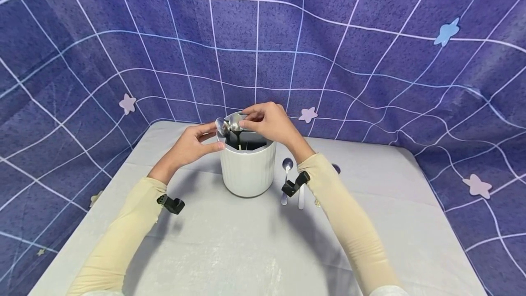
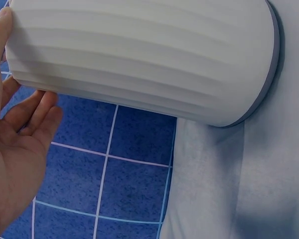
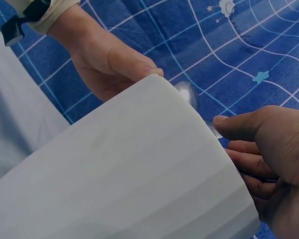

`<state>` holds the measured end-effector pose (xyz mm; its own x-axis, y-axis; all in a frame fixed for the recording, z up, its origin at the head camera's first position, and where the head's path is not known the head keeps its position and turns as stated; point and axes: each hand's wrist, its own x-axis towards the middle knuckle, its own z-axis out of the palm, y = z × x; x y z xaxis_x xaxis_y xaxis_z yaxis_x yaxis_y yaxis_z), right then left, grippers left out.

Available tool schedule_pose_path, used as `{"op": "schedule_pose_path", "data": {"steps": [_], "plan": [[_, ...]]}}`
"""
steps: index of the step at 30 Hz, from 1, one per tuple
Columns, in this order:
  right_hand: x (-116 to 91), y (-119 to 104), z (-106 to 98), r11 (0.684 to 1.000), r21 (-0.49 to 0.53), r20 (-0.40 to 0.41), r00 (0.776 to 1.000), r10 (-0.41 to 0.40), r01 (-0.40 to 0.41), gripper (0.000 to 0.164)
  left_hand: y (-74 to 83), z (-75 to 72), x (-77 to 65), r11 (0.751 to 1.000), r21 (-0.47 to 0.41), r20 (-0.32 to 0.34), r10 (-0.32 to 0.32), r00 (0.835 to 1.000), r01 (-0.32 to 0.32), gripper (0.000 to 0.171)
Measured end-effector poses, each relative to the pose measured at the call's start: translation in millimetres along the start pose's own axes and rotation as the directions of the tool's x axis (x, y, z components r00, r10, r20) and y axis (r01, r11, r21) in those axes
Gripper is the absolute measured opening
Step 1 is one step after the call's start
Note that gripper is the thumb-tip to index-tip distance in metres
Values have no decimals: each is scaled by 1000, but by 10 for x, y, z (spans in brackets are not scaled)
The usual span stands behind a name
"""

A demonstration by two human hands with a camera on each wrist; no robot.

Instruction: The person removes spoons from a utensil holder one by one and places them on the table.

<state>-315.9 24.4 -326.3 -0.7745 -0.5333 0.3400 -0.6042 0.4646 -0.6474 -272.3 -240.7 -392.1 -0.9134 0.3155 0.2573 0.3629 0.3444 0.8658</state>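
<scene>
A white ribbed utensil holder [image 1: 248, 172] with a dark divided inside stands upright on the table. My left hand [image 1: 191, 145] holds its left side, thumb at the front rim and fingers around toward the back. Above the rim, my right hand [image 1: 269, 122] pinches a metal spoon [image 1: 235, 122] by its bowl, handle down inside the holder. Just left of it, a second spoon [image 1: 220, 125] leans out over the rim near my left fingertips. In the right wrist view, the holder's wall [image 3: 114, 164] hides the spoon handles.
Right of the holder, a spoon [image 1: 287, 164] and a white-handled utensil [image 1: 301, 198] lie on the grey-white tablecloth [image 1: 222, 245]. My right forearm partly covers another dark spoon bowl [image 1: 336, 168]. A purple star-patterned curtain [image 1: 263, 26] hangs behind the table.
</scene>
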Motion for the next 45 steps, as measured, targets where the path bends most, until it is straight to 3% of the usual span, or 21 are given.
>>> {"op": "schedule_pose_path", "data": {"steps": [24,45], "plan": [[-27,-11,35,1000,12,-9,1000,-19,19,22,27,24,-5,1000,-29,7,-5,1000,5,66],[-120,-94,0,994,110,36,999,12,-16,12,2,4,8,1000,-6,8,-8,1000,8,65]]}}
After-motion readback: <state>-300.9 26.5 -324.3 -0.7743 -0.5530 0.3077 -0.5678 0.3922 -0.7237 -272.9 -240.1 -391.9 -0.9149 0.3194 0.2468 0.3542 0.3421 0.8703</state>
